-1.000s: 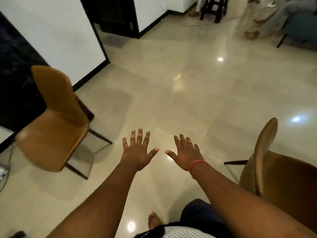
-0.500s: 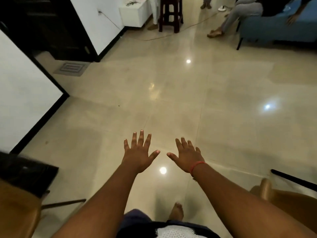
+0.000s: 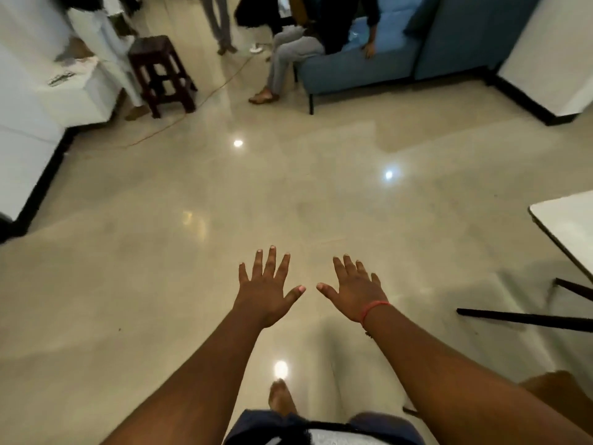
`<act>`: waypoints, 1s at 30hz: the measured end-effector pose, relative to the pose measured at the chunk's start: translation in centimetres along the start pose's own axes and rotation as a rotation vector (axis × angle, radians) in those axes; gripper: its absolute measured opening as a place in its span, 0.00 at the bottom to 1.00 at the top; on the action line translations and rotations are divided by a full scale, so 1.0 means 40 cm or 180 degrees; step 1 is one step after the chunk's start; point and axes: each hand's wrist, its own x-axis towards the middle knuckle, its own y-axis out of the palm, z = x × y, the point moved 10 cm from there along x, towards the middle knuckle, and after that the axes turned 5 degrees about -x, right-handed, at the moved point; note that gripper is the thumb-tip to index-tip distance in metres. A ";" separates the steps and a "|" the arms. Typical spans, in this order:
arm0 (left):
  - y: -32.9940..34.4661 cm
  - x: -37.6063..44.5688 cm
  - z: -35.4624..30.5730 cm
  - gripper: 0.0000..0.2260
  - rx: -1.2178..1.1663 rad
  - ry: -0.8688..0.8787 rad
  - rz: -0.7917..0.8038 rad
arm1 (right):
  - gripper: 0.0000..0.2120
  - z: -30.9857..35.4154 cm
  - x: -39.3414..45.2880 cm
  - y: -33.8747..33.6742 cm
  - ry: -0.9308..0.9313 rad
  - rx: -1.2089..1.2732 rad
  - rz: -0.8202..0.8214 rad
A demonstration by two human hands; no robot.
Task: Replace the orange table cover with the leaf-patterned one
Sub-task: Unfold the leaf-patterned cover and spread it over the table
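My left hand [image 3: 268,289] and my right hand [image 3: 354,290] are stretched out in front of me over the shiny beige floor, palms down, fingers spread, holding nothing. A red thread band circles my right wrist. No orange cover and no leaf-patterned cover is in view. A corner of a white table top [image 3: 569,228] shows at the right edge, bare where I can see it.
A blue sofa [image 3: 385,64] with a seated person stands at the back. A dark wooden stool [image 3: 160,73] and a white cabinet [image 3: 80,91] stand back left. Black chair legs [image 3: 526,317] and a tan chair seat [image 3: 555,390] lie at the right. A cable crosses the floor.
The view has swung to the right: the tan chair at the left has left the frame and the sofa, stool and table corner have come in. Both hands stay spread and empty.
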 end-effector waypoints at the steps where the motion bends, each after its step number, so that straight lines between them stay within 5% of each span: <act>1: -0.028 0.067 -0.011 0.39 0.0087 0.0139 0.0020 | 0.43 -0.021 0.036 -0.032 0.0126 0.0071 -0.0046; 8: -0.121 0.463 -0.224 0.38 0.0302 0.0963 0.0110 | 0.42 -0.247 0.237 -0.185 0.0792 0.0241 -0.0193; 17: -0.179 0.929 -0.585 0.39 0.0507 0.1370 0.0315 | 0.43 -0.674 0.509 -0.337 0.1221 0.0496 -0.0130; 30: -0.252 1.517 -1.267 0.40 0.0848 0.2462 0.0495 | 0.45 -1.324 0.777 -0.614 0.2117 0.0851 -0.0495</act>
